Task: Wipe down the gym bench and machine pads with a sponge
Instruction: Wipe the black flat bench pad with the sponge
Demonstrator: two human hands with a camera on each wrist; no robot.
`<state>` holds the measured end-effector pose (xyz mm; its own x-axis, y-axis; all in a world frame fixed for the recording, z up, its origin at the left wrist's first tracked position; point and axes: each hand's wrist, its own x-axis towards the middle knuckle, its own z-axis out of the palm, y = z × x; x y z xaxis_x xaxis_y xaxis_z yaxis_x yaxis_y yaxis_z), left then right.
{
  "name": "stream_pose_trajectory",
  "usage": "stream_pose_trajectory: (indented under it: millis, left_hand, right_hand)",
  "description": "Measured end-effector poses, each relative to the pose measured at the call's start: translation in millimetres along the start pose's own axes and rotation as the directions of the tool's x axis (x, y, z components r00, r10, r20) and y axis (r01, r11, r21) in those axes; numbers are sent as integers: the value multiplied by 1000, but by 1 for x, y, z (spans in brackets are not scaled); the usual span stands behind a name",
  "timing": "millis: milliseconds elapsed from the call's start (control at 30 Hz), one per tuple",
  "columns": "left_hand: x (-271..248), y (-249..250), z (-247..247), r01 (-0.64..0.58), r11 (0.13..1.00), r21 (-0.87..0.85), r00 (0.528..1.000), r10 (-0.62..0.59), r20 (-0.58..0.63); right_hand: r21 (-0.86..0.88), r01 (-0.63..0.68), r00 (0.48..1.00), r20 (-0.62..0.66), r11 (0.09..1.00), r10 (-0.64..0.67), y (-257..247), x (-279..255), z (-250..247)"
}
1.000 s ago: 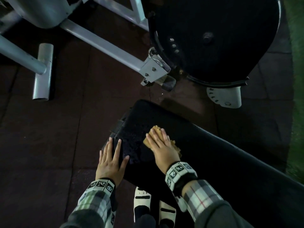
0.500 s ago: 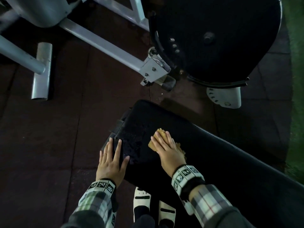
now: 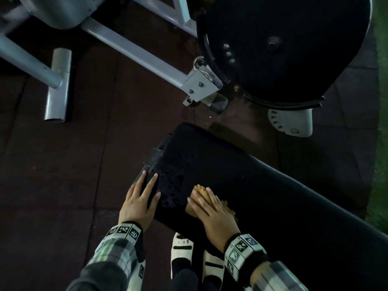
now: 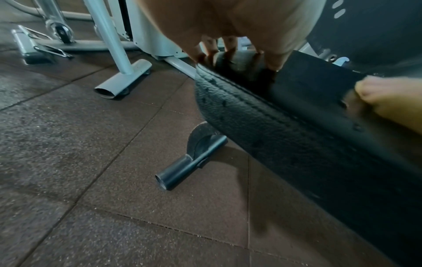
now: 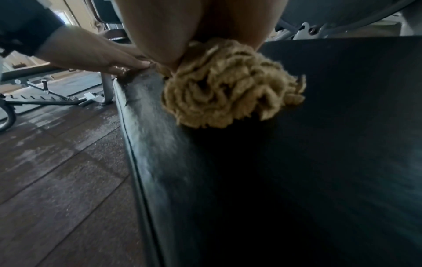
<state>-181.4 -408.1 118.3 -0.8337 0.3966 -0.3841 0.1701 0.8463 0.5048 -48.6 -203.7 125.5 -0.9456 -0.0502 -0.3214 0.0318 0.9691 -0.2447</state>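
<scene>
Over the last second my right hand (image 3: 212,215) had drawn the sponge (image 3: 200,191) back along the bench pad (image 3: 273,185), from nearer the pad's far end toward its near edge, fingers flat on top and pressing it down rather than curled round it. My left hand (image 3: 139,201) had barely shifted, spread flat on the pad's left corner to brace it. Droplets showed on the pad between the hands, so I judged this end already wet-wiped, with the long stretch to the right and the machine pads not yet done. I could read no brand or writing anywhere, only black-and-white marker squares on the wrist bands (image 3: 241,247).
</scene>
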Motion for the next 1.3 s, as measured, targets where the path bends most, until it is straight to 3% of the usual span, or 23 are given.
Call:
stream_pose_trajectory:
  millis: [167, 267, 400, 567, 733, 867, 1000, 1167, 1300]
  left_hand:
    - [4, -6, -2, -15, 999, -33, 1000, 14, -8]
    - [6, -8, -3, 5, 1000, -31, 1000, -5, 5]
    - [5, -10, -3, 8, 999, -35, 1000, -8, -5]
    - [5, -9, -1, 19, 998, -64, 1000, -21, -23]
    - [4, -6, -3, 29, 997, -65, 999, -30, -18]
    - [5, -5, -5, 31, 997, -70, 999, -32, -17]
    - [3, -2, -7, 32, 997, -70, 999, -33, -19]
    - [3, -1, -5, 27, 997, -76, 999, -29, -33]
    - [3, -1, -4, 31, 997, -71, 998, -34, -48]
  right_hand:
    - [-20, 27, 1000, -4, 999, -27, -37, 31, -3]
    - [-64, 162, 986, 38, 985, -160, -53, 25, 5]
    - [-131, 341, 940, 55, 931, -337, -27, -11, 25]
    - [-102, 180, 983, -22, 978, -183, 13, -24, 17]
    - [-43, 67, 995, -65, 997, -70, -14, 18, 3]
    - [-85, 158, 987, -30, 984, -161, -44, 27, 9]
    - [-149, 338, 941, 52, 929, -334, -30, -1, 22]
    - [-125, 246, 968, -10, 961, -249, 6, -21, 25]
    - [-58, 182, 980, -73, 982, -186, -7, 2, 11]
